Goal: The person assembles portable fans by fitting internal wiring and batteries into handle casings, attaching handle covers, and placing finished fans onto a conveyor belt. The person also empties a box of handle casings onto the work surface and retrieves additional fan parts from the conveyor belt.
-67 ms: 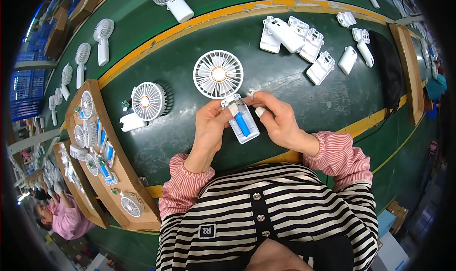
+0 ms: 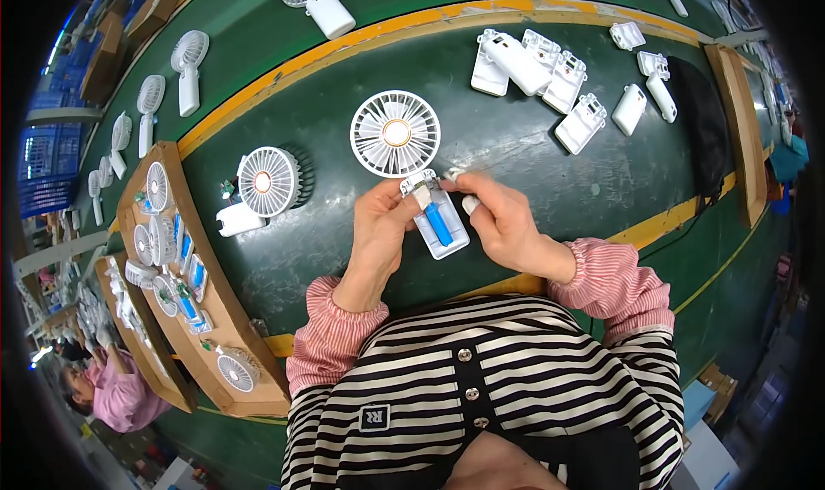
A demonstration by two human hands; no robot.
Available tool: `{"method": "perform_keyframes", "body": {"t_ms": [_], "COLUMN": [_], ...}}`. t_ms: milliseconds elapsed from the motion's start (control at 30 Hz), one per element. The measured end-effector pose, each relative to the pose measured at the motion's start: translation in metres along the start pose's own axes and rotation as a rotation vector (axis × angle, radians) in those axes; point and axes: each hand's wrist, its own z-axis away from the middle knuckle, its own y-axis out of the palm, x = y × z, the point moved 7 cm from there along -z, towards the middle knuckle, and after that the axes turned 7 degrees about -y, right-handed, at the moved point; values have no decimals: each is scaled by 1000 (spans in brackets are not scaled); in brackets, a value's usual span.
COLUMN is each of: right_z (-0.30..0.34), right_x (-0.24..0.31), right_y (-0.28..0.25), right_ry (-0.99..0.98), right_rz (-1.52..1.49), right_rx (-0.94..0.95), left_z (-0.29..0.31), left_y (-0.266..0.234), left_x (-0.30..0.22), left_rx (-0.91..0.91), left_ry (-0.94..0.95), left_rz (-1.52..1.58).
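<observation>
A white handheld fan lies before me, its round grille (image 2: 395,133) pointing away and its handle shell (image 2: 445,251) laid open toward me. Inside the shell sits a blue cylindrical battery (image 2: 438,225). My left hand (image 2: 378,232) pinches the fan at its neck, thumb over the top end of the battery. Close to the right side of the neck is my right hand (image 2: 511,224), thumb and forefinger bent together, with white covers on the fingertips. Whatever lies between those fingertips is too small to make out.
Left of the fan stands another fan (image 2: 268,183) with a small green board. A cardboard tray (image 2: 249,395) holds several fans and batteries. White handle shells (image 2: 580,123) lie at the far right, near a black cloth (image 2: 698,129). Finished-looking fans (image 2: 189,69) line the strip beyond the yellow edge.
My right hand has shifted very slightly at the neck. Fans on the far strip have slid a little to the right. My left hand and its fan stay put.
</observation>
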Motion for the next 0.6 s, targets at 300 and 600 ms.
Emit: {"method": "perform_keyframes", "body": {"t_ms": [300, 600], "right_z": [-2, 5], "right_x": [6, 15], "right_y": [8, 11], "right_ry": [-121, -396], "right_rz": [75, 242], "right_rx": [89, 172], "left_z": [5, 6], "left_y": [-3, -6], "left_x": [-5, -2], "left_rx": [30, 80], "left_ry": [-20, -91], "left_rz": [32, 52]}}
